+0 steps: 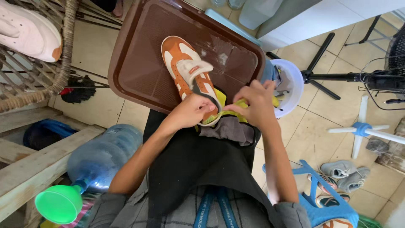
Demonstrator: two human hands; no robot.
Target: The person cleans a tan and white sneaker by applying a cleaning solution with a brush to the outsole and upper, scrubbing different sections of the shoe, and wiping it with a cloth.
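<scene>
Centrally, an orange and white sneaker [188, 71] is being held with its toe lying on a brown plastic tray [139, 63] and its heel drawn toward the body, over a dark apron [190, 164]. The heel end is being gripped by the left hand [190, 112], whose fingers are curled tight around the shoe's rear edge. A yellow-green cloth [236, 107] is being pinched by the right hand [255, 103], fingers closed on it, and is being pressed against the sneaker's heel; part of the cloth is hidden under both hands. A grey cloth [230, 128] is lying just below the hands, on the apron. A white plastic basin [291, 86] is being kept beside the right hand, at the tray's right edge; its contents cannot be told. To the left, a large blue water jug [101, 158] with a green funnel [59, 204] at its mouth is lying by wooden planks [25, 169]. A white shoe [27, 31] is resting on a wicker frame [63, 63] at upper left. Grey shoes [344, 173] are lying on the tiled floor [320, 126] at lower right, near a blue plastic stool [329, 211].
</scene>
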